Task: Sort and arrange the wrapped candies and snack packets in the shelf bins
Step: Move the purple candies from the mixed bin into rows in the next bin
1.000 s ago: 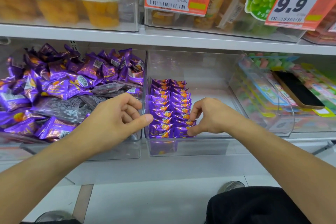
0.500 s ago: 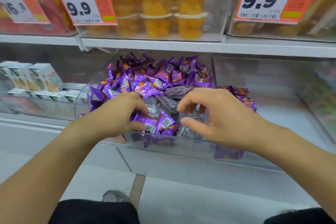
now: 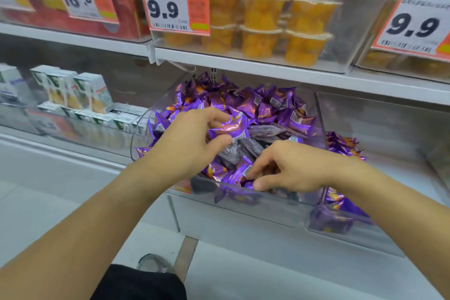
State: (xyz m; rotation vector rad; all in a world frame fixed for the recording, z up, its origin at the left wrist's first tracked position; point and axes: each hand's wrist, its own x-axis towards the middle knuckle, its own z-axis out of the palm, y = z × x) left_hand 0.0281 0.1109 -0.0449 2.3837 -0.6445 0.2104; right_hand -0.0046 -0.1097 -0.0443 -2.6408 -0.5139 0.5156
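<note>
Shiny purple candy wrappers (image 3: 255,107) with orange marks; orange-bordered price tags (image 3: 175,7).

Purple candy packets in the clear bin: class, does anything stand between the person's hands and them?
Nothing visible does. The left hand already pinches one purple packet, and the right hand reaches over the clear bin front wall, fingers among the packets.

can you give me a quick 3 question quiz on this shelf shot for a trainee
1. True or false: both hands are in the bin of purple candies.
2. Which hand grips a purple packet? A left B right C neither
3. Fill in: the price tag directly above that bin reads ___.

Key: 1 true: left hand and right hand both reach in. 2 A. 3 9.9
</note>
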